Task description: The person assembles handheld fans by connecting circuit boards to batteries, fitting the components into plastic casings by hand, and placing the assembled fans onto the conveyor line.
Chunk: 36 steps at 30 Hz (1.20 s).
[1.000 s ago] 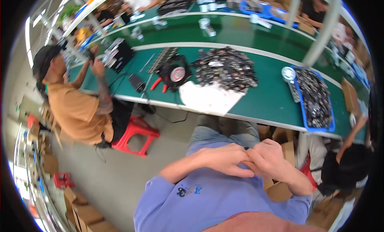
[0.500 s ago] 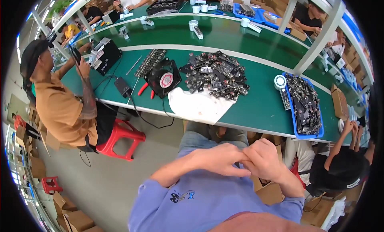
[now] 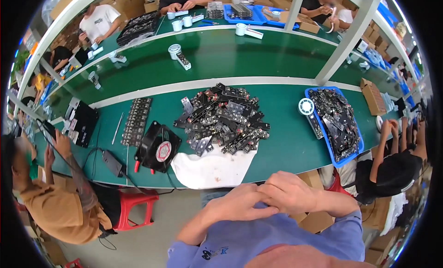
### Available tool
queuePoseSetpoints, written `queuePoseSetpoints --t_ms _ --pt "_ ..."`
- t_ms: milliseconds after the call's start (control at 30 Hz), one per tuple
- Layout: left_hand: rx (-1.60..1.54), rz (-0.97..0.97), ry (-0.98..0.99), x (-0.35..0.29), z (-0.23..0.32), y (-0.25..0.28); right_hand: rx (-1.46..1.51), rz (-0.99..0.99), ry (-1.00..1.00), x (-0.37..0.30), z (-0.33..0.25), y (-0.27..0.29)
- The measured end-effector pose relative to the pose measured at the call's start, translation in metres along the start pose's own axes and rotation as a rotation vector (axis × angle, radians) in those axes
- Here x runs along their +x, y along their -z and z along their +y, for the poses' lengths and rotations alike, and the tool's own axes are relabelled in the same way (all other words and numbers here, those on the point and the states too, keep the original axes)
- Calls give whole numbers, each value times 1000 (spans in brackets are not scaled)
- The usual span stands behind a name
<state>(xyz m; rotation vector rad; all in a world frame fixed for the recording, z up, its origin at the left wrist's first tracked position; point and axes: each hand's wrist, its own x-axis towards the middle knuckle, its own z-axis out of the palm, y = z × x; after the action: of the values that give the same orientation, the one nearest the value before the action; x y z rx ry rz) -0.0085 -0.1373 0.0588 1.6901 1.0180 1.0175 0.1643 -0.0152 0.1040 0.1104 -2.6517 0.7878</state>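
Both hands meet at chest level, left hand (image 3: 240, 203) and right hand (image 3: 288, 192) w/ fingers curled together, touching; can't tell if anything's pinched inside. Just ahead on the table (image 3: 286, 148): white cloth (image 3: 210, 168), then pile of black parts (image 3: 224, 118) — prob. light, stiff, best gripped by edges.

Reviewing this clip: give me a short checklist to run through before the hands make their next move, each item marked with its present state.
1. Left hand and right hand in view: ok.
2. Hands apart: not ok, they touch, held close to the body.
3. Anything held in the grip: cannot tell.
4. Pile of black parts on the green bench: ok.
5. White cloth lies at the near bench edge: ok.
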Motion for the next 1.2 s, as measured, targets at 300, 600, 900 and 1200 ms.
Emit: queuePoseSetpoints --t_ms 300,600,900,1200 --pt "99 10 -188 15 -19 24 -110 -170 -1 15 24 12" --pt "-68 -86 104 25 -22 38 -13 -52 6 28 31 11" --pt "-52 -50 29 18 -26 27 -125 9 67 18 32 4" --pt "307 -57 -149 20 -4 35 -165 121 133 5 37 -4"
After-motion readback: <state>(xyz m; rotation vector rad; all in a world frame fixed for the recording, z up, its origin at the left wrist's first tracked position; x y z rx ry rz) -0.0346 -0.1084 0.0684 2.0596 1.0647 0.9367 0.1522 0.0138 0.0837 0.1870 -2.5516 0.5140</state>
